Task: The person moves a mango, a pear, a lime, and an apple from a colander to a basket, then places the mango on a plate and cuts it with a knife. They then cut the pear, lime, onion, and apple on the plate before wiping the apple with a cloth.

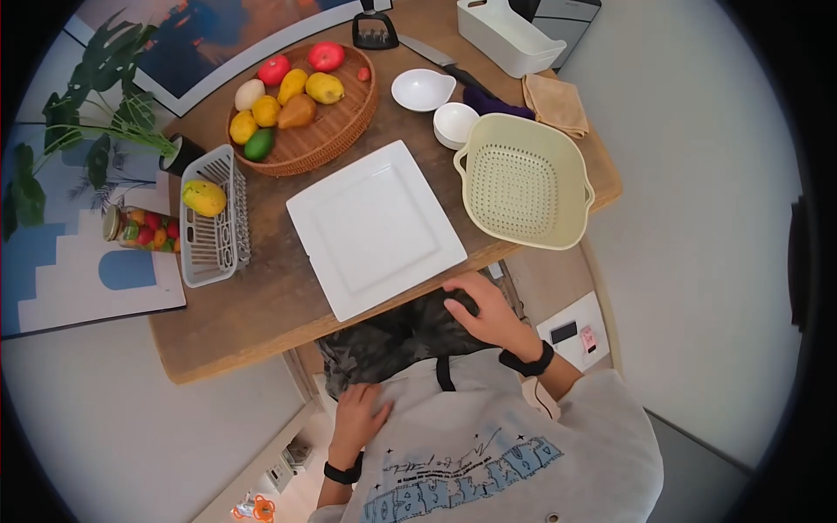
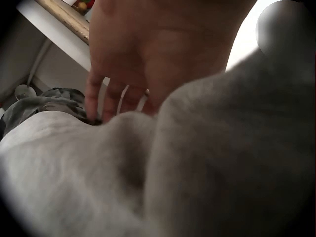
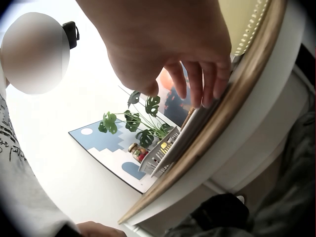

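Observation:
Near the table's front edge my right hand (image 1: 493, 315) hovers beside the lower right corner of a square white plate (image 1: 377, 231), its fingers loosely bent and nothing held. In the right wrist view the fingers (image 3: 195, 81) hang apart along the wooden edge. My left hand (image 1: 356, 417) rests low against the grey shirt and camouflage trousers, away from the table. The left wrist view shows that hand's relaxed fingers (image 2: 113, 96), their tips partly hidden by shirt cloth. A cream colander (image 1: 514, 183) stands to the right of the plate.
A wicker tray (image 1: 353, 122) of fruit sits at the back left, near a grey basket (image 1: 202, 261) holding a yellow fruit (image 1: 205, 199). White bowls (image 1: 422, 90), a knife (image 1: 436, 59), a brown cloth (image 1: 555, 105) and a white bin (image 1: 506, 39) occupy the back right.

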